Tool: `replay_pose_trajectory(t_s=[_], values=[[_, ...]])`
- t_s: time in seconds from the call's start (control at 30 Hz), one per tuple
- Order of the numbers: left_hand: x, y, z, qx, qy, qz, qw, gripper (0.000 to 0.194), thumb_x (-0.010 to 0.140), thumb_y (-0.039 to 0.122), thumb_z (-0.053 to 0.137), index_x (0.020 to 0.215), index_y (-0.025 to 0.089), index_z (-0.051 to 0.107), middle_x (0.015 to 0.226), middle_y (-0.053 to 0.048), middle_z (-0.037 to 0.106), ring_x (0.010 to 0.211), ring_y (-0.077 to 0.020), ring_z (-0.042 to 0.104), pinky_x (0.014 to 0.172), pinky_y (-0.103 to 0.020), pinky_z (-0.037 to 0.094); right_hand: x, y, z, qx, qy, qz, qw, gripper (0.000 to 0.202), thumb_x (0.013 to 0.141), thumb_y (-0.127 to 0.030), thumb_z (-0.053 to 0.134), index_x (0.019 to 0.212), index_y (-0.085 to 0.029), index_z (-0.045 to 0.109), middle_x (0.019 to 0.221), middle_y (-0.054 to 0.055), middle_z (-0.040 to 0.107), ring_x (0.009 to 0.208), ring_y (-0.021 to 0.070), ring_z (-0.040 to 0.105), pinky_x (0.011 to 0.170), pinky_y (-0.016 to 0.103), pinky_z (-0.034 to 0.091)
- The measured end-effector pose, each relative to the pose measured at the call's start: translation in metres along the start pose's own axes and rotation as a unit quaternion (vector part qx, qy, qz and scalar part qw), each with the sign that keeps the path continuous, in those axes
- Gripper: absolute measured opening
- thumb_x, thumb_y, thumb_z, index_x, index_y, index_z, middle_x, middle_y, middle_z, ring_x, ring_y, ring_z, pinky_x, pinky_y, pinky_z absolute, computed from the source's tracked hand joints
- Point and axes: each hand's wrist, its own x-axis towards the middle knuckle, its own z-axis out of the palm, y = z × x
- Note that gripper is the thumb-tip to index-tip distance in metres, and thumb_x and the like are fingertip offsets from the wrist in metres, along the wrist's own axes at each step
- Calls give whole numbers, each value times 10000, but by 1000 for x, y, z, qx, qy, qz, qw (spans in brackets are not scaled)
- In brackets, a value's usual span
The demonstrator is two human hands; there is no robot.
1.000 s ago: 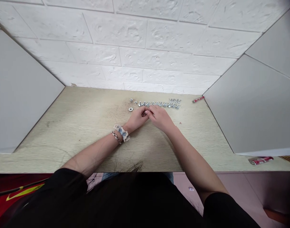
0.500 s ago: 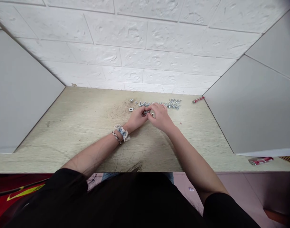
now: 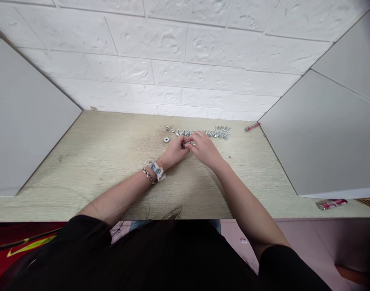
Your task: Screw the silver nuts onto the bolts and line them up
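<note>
Near the middle of the wooden table (image 3: pixel 112 153), my left hand (image 3: pixel 175 150) is closed round a small metal piece (image 3: pixel 184 144), perhaps a bolt. My right hand (image 3: pixel 203 148) meets it from the right, thumb and forefinger pinched on the same piece. Behind my hands runs a row of metal screws (image 3: pixel 215 134), partly hidden by my right hand. A shorter group of screws (image 3: pixel 223 128) lies behind its right end. Left of the row are a washer (image 3: pixel 167 140), a small nut (image 3: pixel 173 131) and a larger nut (image 3: pixel 167 128).
A white brick-pattern wall (image 3: pixel 169 76) closes off the back. Grey panels stand at the left (image 3: pixel 30 121) and right (image 3: pixel 330 137). One red tube (image 3: pixel 252 127) lies at the back right, another (image 3: pixel 333 204) near the front right edge.
The metal piece between my hands has turned and sits closer to my left fingers. My right thumb and fingers have shifted slightly. The loose parts lie as before.
</note>
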Motion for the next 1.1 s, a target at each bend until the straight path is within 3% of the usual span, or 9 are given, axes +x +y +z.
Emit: replay_pose_trajectory(t_s=[0.3, 0.57, 0.7, 0.87, 1.1], values=[[1, -4, 3, 9, -14, 39, 999, 71, 698, 131, 500, 756, 173, 500, 751, -22, 599, 697, -156, 527, 655, -292, 411, -4, -11, 0, -152, -18, -14, 988, 203, 922, -304, 424, 953, -196, 593, 974, 83, 586, 925, 234, 518, 832, 358, 366], [-1, 0, 2, 6, -26, 32, 999, 38, 724, 199, 525, 721, 175, 495, 722, 1, 581, 680, -135, 513, 640, -267, 403, -3, -9, 0, -189, -18, 8, 982, 377, 937, -432, 392, 850, -188, 665, 848, 72, 622, 838, 202, 543, 848, 350, 341], [-3, 2, 1, -1, -21, 28, 999, 38, 729, 197, 535, 733, 174, 505, 725, 8, 580, 680, -128, 508, 639, -258, 409, -4, -10, -2, -165, -1, 26, 986, 392, 930, -454, 384, 827, -184, 648, 833, 68, 628, 820, 201, 548, 849, 361, 343], [-1, 1, -1, 5, 0, 2, 1000, 86, 728, 179, 524, 809, 165, 547, 770, -7, 602, 701, -140, 517, 662, -271, 416, -4, -10, 0, -73, 13, 26, 997, 174, 869, -277, 470, 961, -186, 586, 935, 66, 633, 881, 212, 562, 851, 363, 371], [0, 0, -1, 15, -11, -13, 1000, 148, 741, 188, 515, 864, 149, 587, 797, -19, 630, 715, -143, 538, 687, -277, 429, -1, -5, 1, -21, -11, 8, 1000, 193, 866, -184, 453, 992, -190, 599, 987, 78, 629, 945, 219, 563, 861, 364, 392]])
